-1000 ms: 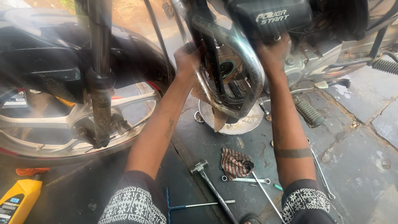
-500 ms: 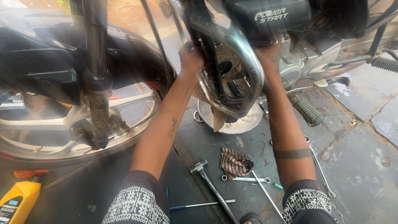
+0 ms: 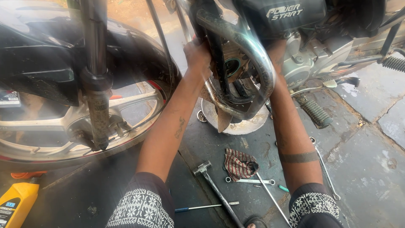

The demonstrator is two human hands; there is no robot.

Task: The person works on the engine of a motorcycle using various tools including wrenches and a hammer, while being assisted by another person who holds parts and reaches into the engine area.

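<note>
Grip: our left hand [image 3: 197, 52] presses on the engine [image 3: 236, 67]; right hand's grip we cannot tell, hidden behind the guard bar [image 3: 253, 55].
Progress: engine open, drain pan [image 3: 249, 122] below, tools on the floor [image 3: 358, 169].

Both arms outstretched, left hand [image 3: 197, 52] clenched

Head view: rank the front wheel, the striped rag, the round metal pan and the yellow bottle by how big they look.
1. Front wheel, by far the largest.
2. Round metal pan, partly hidden by the frame.
3. Striped rag and yellow bottle: look alike; the bottle is cut off by the edge and nearer the camera, so unranked.
</note>
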